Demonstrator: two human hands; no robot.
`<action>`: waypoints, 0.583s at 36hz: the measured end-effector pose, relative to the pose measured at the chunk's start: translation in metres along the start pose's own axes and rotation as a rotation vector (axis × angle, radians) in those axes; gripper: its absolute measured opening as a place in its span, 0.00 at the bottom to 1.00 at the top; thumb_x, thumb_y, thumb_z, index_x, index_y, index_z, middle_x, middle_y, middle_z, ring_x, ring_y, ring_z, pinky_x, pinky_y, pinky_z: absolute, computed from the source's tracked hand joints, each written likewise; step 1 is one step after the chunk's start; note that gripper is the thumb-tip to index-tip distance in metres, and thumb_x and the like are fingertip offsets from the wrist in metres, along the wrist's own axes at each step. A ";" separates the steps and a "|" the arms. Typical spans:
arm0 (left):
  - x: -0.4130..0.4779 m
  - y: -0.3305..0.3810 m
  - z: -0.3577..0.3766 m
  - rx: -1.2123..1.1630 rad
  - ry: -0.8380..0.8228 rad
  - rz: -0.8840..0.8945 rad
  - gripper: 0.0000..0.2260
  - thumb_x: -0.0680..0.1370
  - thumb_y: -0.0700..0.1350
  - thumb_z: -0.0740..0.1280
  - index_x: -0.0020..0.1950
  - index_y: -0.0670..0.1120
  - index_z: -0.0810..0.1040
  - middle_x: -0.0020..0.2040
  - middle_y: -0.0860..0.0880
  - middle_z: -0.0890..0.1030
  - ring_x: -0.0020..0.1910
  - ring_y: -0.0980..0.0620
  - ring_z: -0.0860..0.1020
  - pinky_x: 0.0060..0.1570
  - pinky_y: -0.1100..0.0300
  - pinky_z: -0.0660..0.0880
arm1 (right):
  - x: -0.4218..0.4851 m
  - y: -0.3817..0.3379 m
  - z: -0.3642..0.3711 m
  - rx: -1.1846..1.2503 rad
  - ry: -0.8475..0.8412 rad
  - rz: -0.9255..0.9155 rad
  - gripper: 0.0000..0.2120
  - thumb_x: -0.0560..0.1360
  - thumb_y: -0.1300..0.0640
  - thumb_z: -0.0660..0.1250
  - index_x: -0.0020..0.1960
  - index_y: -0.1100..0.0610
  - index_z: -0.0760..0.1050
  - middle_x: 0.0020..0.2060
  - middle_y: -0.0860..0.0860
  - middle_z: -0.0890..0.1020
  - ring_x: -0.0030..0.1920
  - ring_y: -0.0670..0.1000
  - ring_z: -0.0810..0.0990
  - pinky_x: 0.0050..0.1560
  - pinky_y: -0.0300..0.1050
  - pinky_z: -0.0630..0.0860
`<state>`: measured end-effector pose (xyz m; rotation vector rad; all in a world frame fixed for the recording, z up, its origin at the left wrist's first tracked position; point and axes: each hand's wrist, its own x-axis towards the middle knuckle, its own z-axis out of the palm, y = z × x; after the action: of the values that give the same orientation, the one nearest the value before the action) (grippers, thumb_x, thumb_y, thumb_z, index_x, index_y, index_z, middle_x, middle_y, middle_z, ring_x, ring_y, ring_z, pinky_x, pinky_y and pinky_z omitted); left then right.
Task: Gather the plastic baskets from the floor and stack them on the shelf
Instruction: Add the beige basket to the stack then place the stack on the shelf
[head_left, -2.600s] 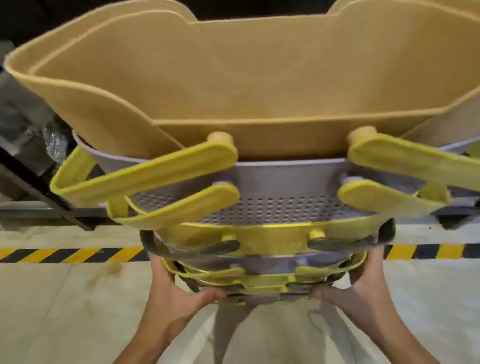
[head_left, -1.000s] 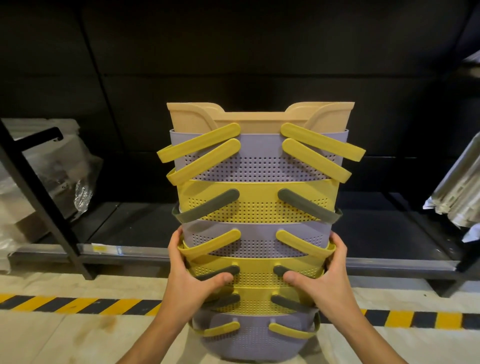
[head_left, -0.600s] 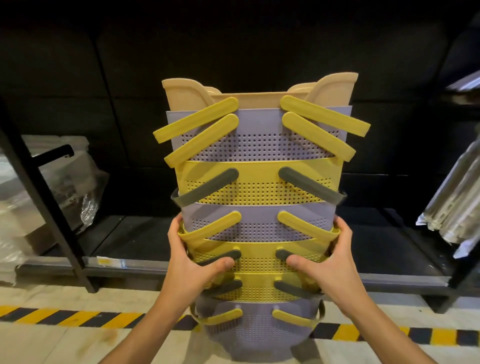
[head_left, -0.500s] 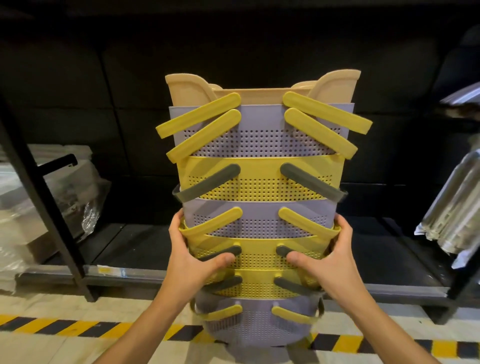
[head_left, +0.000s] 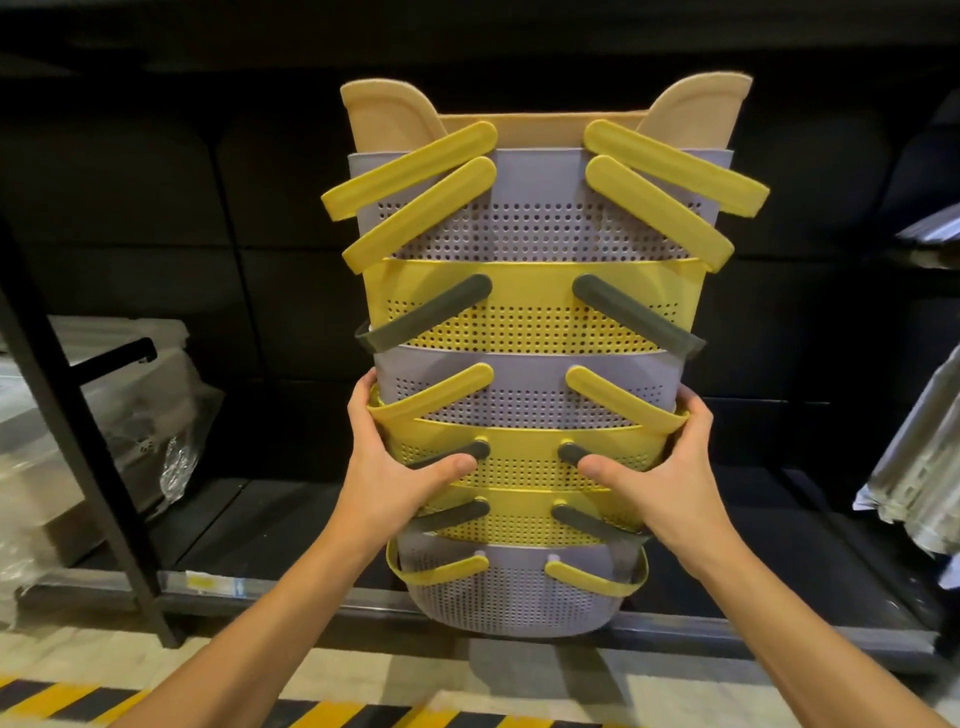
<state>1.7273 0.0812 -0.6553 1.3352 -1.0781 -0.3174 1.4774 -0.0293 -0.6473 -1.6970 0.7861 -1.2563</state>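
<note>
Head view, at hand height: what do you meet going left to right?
plastic-wrapped boxes → left hand → stack of baskets → right hand → silver-wrapped bundle. Both hands grip the stack's sides. The black shelf post crosses the boxes, so it is left out.

The left grip (head_left: 387, 483) and the right grip (head_left: 670, 483) are clasping a tall nested stack of baskets (head_left: 530, 317) by its sides, thumbs lying across the front, holding it upright before the dark shelf (head_left: 249, 525), above the floor (head_left: 363, 675).
</note>
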 end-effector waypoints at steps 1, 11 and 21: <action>0.005 -0.004 0.001 0.002 -0.002 0.003 0.56 0.60 0.55 0.82 0.77 0.65 0.49 0.63 0.73 0.66 0.57 0.76 0.72 0.50 0.76 0.72 | 0.005 0.003 0.002 0.002 0.003 -0.001 0.58 0.55 0.43 0.86 0.74 0.39 0.53 0.64 0.38 0.72 0.62 0.42 0.77 0.54 0.37 0.75; 0.049 -0.051 0.018 -0.006 -0.018 0.025 0.56 0.61 0.54 0.82 0.79 0.62 0.49 0.66 0.71 0.66 0.60 0.77 0.71 0.56 0.74 0.72 | 0.052 0.047 0.012 -0.017 0.000 -0.007 0.57 0.57 0.47 0.83 0.77 0.43 0.52 0.64 0.38 0.72 0.63 0.41 0.76 0.54 0.37 0.76; 0.081 -0.096 0.038 -0.004 -0.037 0.009 0.57 0.62 0.53 0.82 0.79 0.60 0.48 0.69 0.67 0.66 0.62 0.78 0.69 0.53 0.81 0.70 | 0.081 0.095 0.020 -0.041 0.015 0.015 0.59 0.56 0.43 0.84 0.76 0.42 0.52 0.66 0.39 0.71 0.64 0.39 0.76 0.57 0.37 0.78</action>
<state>1.7754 -0.0284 -0.7100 1.3256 -1.1137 -0.3388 1.5205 -0.1343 -0.7019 -1.7134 0.8373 -1.2520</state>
